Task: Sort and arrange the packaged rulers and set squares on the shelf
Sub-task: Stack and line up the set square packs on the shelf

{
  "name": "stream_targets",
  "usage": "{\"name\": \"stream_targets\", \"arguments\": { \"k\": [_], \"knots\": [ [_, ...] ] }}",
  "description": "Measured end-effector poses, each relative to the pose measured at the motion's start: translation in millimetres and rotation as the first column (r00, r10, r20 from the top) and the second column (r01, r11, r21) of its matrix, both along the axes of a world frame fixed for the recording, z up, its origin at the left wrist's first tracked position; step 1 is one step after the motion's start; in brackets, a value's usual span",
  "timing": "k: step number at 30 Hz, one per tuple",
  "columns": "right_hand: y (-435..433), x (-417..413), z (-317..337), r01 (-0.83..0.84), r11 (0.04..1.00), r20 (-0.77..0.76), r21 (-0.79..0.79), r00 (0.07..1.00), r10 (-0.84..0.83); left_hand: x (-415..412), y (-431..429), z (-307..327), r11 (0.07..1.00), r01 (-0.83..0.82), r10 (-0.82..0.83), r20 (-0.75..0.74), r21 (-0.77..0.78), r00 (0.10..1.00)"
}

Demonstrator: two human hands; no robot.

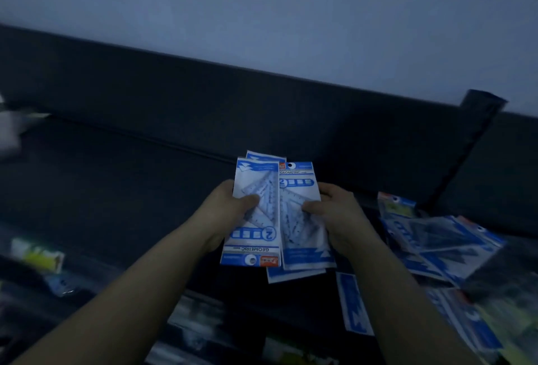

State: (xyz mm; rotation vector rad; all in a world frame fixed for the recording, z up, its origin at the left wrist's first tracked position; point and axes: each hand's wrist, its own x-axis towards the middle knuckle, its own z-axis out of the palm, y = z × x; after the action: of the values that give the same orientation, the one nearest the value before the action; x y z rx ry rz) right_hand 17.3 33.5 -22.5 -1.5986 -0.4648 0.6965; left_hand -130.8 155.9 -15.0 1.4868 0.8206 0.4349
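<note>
In the head view, we hold a bundle of set-square packets [262,236] above the dark shelf [116,178]. Our left hand [224,210] grips the bundle's left packet and our right hand [340,216] pinches its right one. Right of the bundle, a loose heap of packets [436,242] lies unsorted, so we judge that most of the sorting remains.

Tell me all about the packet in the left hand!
The packet is a flat, glossy white-and-blue sleeve with a clear set square showing through. It is upside down: GEOMETRIC, a big 2 and the hanging hole sit at the near end. The left hand grips its left edge, thumb on front. Its right edge meets another packet in the right hand.
</note>
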Motion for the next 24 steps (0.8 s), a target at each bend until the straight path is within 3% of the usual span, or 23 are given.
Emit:
{"name": "stream_targets", "arguments": {
  "k": [4,11,20,24],
  "knots": [
    [34.0,-20.2,-4.8,-0.023,0.999,0.0,-0.038,1.0,0.023,-22.5,27.2,-2.4,1.0,-0.018,0.018,-0.021,0.002,1.0],
    [80.4,-38.3,-13.6,0.111,0.991,0.034,-0.079,0.994,-0.109,-26.6,83.1,-9.3,1.0,0.02,-0.02,-0.084,-0.005,0.996],
    [155.6,-68.3,-25.6,0.172,0.978,0.004,-0.118,0.985,-0.173,-36.0,169.6,-14.7,0.985,0.085,-0.065,-0.134,0.15,0.989],
    [179.1,-81.5,-24.2,0.139,0.982,0.112,-0.13,0.986,-0.125,-48.0,194.0,-17.1,0.968,0.104,-0.065,-0.173,0.227,0.983]
  ]
}}
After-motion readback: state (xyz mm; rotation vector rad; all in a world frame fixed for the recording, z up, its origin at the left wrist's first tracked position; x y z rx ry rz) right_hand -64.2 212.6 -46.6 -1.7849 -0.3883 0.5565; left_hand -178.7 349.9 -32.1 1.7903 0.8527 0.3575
